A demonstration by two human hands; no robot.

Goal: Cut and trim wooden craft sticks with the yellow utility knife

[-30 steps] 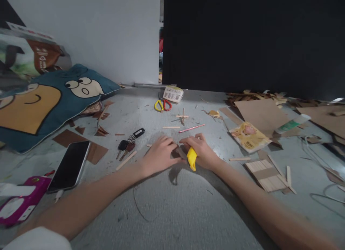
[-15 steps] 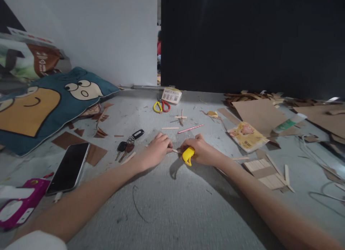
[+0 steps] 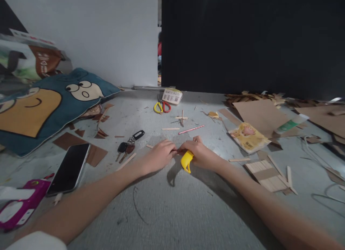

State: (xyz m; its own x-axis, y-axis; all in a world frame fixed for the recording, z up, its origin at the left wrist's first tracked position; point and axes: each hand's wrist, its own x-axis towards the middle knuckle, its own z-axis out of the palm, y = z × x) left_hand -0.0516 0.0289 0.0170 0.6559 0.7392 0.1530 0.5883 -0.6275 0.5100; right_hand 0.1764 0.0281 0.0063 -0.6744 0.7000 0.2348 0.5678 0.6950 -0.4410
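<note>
My left hand (image 3: 161, 154) is closed low over the grey table, thumb and fingertips pinched together. The short wooden stick seen in its fingers earlier is now hidden between the hands. My right hand (image 3: 199, 153) is wrapped around a tool with a curved yellow handle (image 3: 186, 161). The handle points down toward me, and the tool's working end is hidden by my fingers, so its kind does not show. Both sets of fingertips meet or nearly meet. Just beyond lie a red-and-white striped straw-like stick (image 3: 191, 129), a flat wooden stick (image 3: 170, 128) and a small stick cross (image 3: 182, 118).
Keys (image 3: 126, 147), a phone (image 3: 69, 168) and a magenta object (image 3: 23, 206) lie left, below a cushion (image 3: 51, 106). Scissors (image 3: 162, 107) lie at the back. To the right are a yellow packet (image 3: 249, 136), bundled craft sticks (image 3: 265, 175), a glue stick (image 3: 292, 124) and cardboard (image 3: 260, 113).
My hands have come closer together and slightly toward me, hiding the stick between them. The yellow handle has shifted a little down and left.
</note>
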